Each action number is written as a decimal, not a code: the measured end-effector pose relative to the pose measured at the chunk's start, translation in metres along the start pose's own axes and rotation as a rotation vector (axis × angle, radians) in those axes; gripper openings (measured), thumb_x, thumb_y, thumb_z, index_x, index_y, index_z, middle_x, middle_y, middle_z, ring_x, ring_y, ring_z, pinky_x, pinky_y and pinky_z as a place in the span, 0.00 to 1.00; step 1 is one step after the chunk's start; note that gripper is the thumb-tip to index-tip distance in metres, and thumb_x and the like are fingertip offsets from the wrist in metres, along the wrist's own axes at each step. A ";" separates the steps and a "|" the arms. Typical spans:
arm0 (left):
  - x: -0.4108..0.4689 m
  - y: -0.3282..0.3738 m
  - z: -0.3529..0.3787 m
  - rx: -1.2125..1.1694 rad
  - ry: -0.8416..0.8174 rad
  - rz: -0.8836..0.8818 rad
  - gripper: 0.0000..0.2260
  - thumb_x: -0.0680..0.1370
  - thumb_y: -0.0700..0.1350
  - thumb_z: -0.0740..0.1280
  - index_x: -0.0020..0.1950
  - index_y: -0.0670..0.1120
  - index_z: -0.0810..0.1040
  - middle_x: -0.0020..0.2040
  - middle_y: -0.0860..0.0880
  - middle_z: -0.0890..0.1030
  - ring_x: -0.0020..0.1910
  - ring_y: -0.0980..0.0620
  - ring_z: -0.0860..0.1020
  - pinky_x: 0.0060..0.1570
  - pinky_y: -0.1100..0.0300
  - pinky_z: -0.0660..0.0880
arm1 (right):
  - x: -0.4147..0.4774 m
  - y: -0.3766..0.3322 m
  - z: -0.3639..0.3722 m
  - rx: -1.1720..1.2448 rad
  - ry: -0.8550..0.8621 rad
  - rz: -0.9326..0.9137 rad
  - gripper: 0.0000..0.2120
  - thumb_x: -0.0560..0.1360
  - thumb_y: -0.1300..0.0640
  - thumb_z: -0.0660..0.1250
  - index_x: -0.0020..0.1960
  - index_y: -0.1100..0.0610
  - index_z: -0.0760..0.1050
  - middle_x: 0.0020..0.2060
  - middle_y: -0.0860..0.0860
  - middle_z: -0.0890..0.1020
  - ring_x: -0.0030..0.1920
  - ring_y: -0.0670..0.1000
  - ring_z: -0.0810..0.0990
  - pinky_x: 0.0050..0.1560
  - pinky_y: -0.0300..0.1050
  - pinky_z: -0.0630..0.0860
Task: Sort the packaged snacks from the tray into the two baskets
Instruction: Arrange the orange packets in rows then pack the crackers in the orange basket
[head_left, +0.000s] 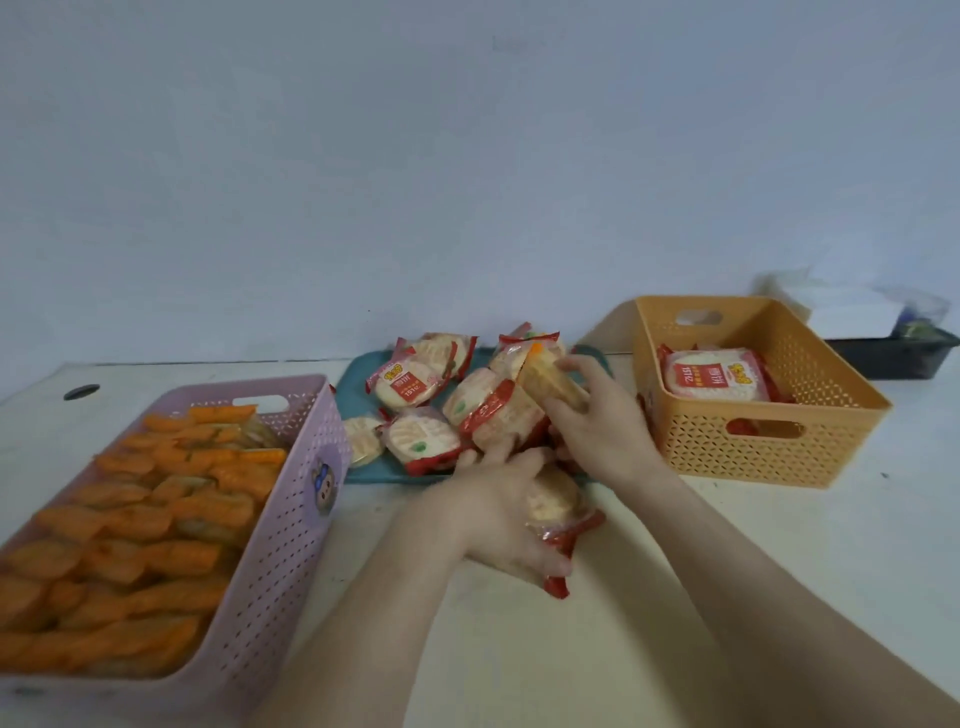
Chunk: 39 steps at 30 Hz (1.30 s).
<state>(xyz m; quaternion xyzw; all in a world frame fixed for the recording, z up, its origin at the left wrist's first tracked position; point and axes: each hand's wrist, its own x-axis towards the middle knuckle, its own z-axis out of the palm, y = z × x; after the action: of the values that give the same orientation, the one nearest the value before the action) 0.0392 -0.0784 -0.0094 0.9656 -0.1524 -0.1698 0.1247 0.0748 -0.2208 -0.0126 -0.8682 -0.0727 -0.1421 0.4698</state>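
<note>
Nearest me, my left hand sits low over the table at the near edge of the tray. Its fingers are curled round a small bunch of red-edged packets, whose red ends stick out below the palm. Just beyond it, my right hand is raised a little, with the wrist turned inward. Thumb and fingers pinch a single packet by its edge, so it stands tilted, its face turned to the left.

What matters for the next move is that the orange basket lies directly to the right of that hand, close beside it. It already holds packets of this red kind. The right arm is clearly the nearer one, so I judge a short sweep to the right, over the near rim, would do. The left hand would have to cross over.

More red-edged packets lie heaped on the tray beyond both hands. The purple basket, far over on the left, is full of orange packets.
</note>
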 end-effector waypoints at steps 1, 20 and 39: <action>0.000 -0.004 0.007 0.007 0.035 -0.015 0.48 0.63 0.64 0.75 0.77 0.59 0.54 0.78 0.56 0.50 0.76 0.42 0.54 0.72 0.44 0.61 | -0.003 0.000 0.003 0.009 -0.013 -0.008 0.16 0.75 0.56 0.65 0.62 0.47 0.70 0.46 0.54 0.80 0.43 0.54 0.81 0.48 0.58 0.79; -0.044 -0.012 -0.049 -0.321 0.748 -0.066 0.26 0.74 0.49 0.68 0.72 0.51 0.67 0.70 0.49 0.72 0.67 0.49 0.71 0.67 0.53 0.67 | -0.015 -0.047 -0.001 0.278 0.147 -0.079 0.15 0.71 0.57 0.72 0.55 0.50 0.74 0.44 0.48 0.80 0.43 0.48 0.79 0.43 0.40 0.76; -0.109 -0.174 -0.107 -0.113 0.411 -0.158 0.03 0.72 0.49 0.73 0.41 0.57 0.86 0.52 0.57 0.84 0.53 0.56 0.79 0.60 0.52 0.74 | 0.010 -0.173 0.104 -0.283 -0.286 -0.457 0.12 0.72 0.50 0.67 0.55 0.48 0.77 0.47 0.48 0.83 0.48 0.51 0.79 0.44 0.45 0.76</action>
<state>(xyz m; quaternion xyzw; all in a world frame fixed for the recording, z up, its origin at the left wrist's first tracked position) 0.0243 0.1390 0.0690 0.9803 -0.0380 0.0131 0.1932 0.0578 -0.0389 0.0742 -0.8974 -0.3112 -0.1291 0.2849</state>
